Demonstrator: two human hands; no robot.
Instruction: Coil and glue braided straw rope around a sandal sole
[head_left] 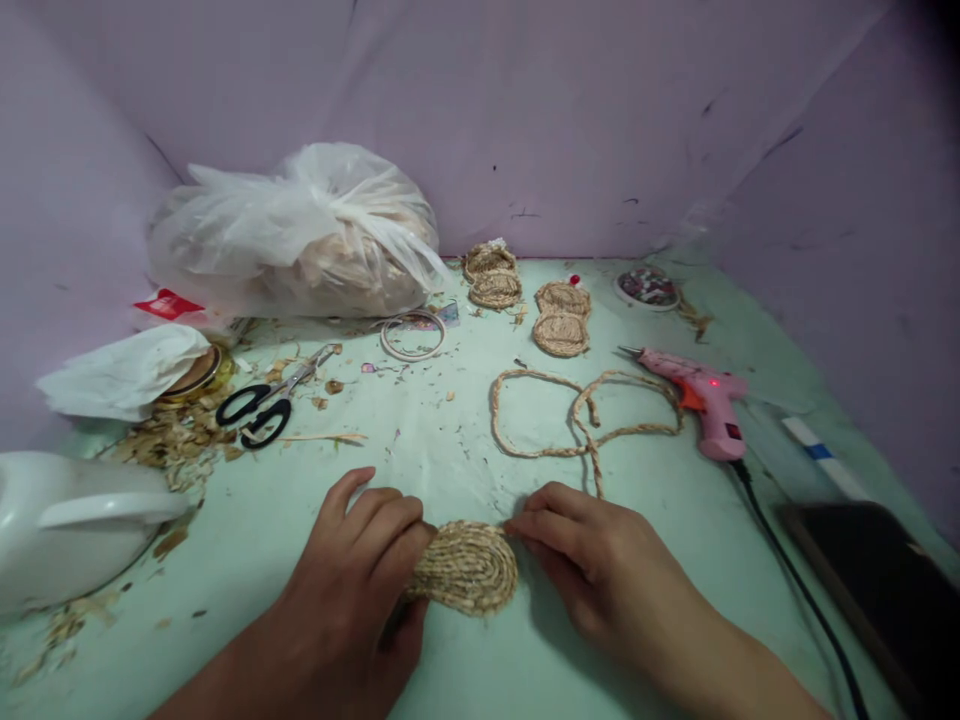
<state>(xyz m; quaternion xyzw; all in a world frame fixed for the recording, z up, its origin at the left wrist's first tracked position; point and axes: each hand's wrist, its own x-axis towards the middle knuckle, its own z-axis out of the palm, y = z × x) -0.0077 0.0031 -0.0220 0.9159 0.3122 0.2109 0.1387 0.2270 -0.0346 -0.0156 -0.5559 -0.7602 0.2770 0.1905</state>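
Note:
A coiled sole of braided straw rope (pixel 472 568) is gripped at its left end by my left hand (pixel 371 550), thumb beneath and fingers on top. At its upper right edge, my right hand (pixel 592 550) pinches with thumb and forefinger, apparently on the rope's end; the fingertips hide exactly what is held. A loose length of braided straw rope (pixel 540 452) lies in loops just beyond my right hand. To the right of those loops rests a pink glue gun (pixel 709 395) with a lit red light, its nozzle pointing left.
Scissors (pixel 274 400) lie left among straw scraps, near a white jug (pixel 82 530). A stuffed plastic bag (pixel 307 235), a tape ring (pixel 412 337), two small woven pieces (pixel 562 320) and a tub of beads (pixel 647 287) stand farther back. A phone (pixel 877 590) lies right, beside the cord (pixel 802 590).

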